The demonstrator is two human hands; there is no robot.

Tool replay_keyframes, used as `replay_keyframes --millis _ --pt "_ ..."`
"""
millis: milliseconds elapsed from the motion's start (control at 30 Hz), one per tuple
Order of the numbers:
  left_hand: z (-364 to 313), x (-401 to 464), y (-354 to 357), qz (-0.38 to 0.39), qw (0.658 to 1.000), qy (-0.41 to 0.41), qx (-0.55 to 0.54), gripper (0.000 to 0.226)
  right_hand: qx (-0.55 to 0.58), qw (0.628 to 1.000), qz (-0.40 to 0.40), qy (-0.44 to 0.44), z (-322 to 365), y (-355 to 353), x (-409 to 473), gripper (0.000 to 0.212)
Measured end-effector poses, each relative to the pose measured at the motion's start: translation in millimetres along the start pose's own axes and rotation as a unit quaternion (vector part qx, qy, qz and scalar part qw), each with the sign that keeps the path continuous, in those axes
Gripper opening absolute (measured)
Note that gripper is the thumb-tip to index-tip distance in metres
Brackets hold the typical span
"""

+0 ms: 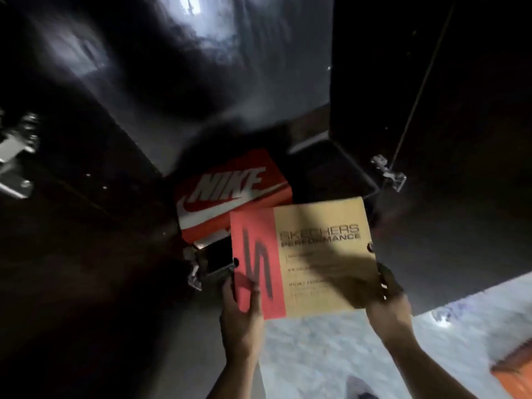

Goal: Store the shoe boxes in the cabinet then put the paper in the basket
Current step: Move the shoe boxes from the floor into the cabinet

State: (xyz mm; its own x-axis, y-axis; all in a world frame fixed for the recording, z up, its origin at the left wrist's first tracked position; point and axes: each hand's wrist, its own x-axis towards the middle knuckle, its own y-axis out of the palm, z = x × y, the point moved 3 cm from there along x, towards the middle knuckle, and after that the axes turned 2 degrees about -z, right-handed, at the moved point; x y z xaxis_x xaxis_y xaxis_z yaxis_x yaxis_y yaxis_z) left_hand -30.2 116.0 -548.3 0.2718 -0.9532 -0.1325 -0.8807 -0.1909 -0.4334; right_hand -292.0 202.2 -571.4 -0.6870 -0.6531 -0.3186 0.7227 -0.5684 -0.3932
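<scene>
Two shoe boxes are in view in front of a dark cabinet (201,90) with its doors open. The tan Skechers box (319,254), which has a red band along its left part, is held up by both hands at its near end. The left hand (240,309) grips the near left corner, with the thumb lying on the red band and the fingers curled around the edge. The right hand (387,298) holds the near right edge, its fingers wrapped around the side of the box. The far end of this box lies over the near corner of the red Nike box (230,191), which sits low inside the cabinet opening; whether the two touch I cannot tell. The right cabinet door (431,110) stands open beside the boxes, and metal hinges (17,156) show at the left. Below the hands is a pale speckled floor (331,349). An orange object (515,370) shows at the lower right edge, too blurred to identify.
</scene>
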Motion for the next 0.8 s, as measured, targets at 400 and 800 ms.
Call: replay_keyframes --millis 400,800 --pt "-86 182 -25 -0.228 0.963 -0.059 -0.131 0.055 0.036 0.977 0.169 -0.129 203 151 145 0.085" --pt "-84 197 -10 -0.265 0.95 -0.138 -0.093 0.061 0.094 0.968 0.202 -0.114 184 194 148 0.091"
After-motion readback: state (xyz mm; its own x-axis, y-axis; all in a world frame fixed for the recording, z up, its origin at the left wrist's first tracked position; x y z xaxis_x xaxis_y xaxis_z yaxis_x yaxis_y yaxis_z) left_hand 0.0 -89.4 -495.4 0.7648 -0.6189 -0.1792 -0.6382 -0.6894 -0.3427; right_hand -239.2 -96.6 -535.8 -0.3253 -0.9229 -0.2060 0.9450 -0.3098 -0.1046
